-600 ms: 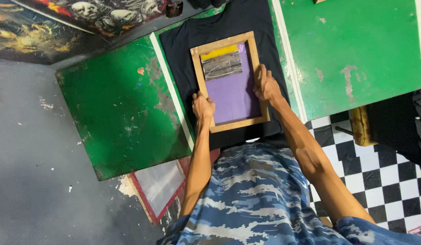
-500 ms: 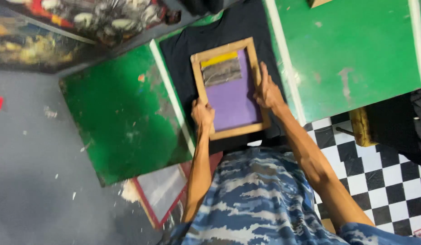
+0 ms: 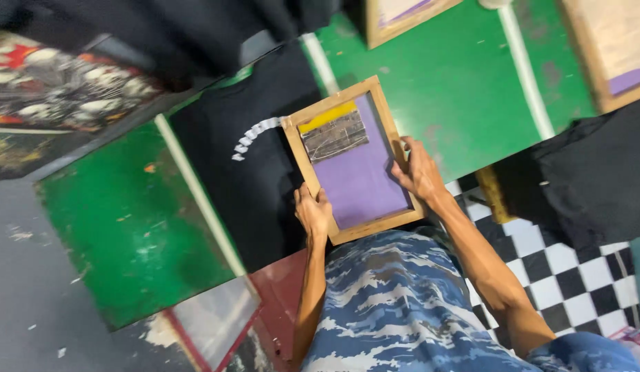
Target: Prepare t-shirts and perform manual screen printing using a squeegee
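I hold a small wooden printing frame (image 3: 337,103) with a purple screen, a yellow strip and grey ink near its top. My left hand (image 3: 313,212) grips its lower left edge. My right hand (image 3: 418,171) grips its right edge. The frame is lifted and shifted right, off a black shirt (image 3: 258,186) lying on a green board. A curved white print (image 3: 252,136) shows on the shirt where the frame was.
Green boards (image 3: 127,227) with white edges lie left and right (image 3: 464,89). More wooden frames (image 3: 613,48) rest at the top right. A dark cloth (image 3: 595,172) lies at right over a black-and-white checkered floor (image 3: 561,269). Printed pictures (image 3: 51,96) lie at upper left.
Both hands have lifted the frame off the shirt and carried it to the right. A curved white print is now uncovered on the black shirt. The view has shifted.
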